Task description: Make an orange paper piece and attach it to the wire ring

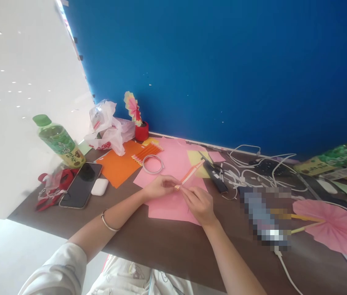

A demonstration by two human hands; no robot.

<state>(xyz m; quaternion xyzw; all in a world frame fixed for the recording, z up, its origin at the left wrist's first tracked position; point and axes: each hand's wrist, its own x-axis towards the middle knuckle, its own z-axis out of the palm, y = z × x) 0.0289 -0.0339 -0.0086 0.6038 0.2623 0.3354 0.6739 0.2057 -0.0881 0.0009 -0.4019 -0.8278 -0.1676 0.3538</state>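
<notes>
Pinching the orange-white strip (192, 171) now! L hand (162, 187), fingers narrow, holding its near end; R hand (199, 204), fingertips closed on it too, both abv pink paper (169, 211).

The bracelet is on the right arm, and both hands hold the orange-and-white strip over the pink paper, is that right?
Not quite: the head view shows the bracelet on the left arm. The left hand and right hand do hold the orange-and-white strip over the pink paper.
</notes>
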